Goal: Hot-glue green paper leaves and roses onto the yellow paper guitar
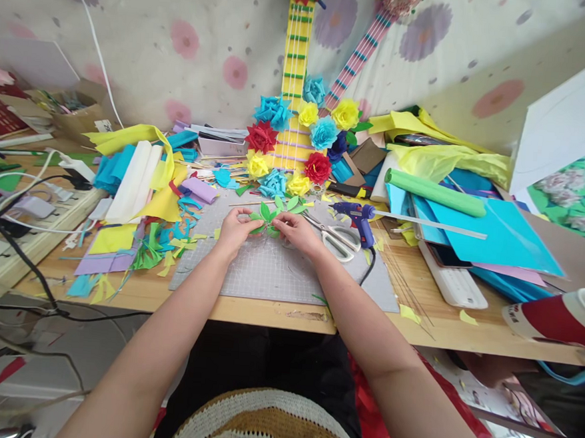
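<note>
Both hands' grip (pixel 266 229) pinching green paper leaves (pixel 271 212), over grey mat (pixel 269 271)

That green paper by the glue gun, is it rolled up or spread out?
Rolled up: the green paper lies as a tight tube across the blue sheets.

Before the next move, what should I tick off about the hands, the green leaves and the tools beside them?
1. Grip on the green paper leaves by left hand and right hand: ok.
2. Leaves over the cutting mat: ok.
3. Untouched scissors beside the right hand: ok.
4. Fingers clear of the glue gun: ok.
5. Heat of the glue gun: cannot tell.
6. No paper scraps on the desk left of the mat: not ok.
</note>
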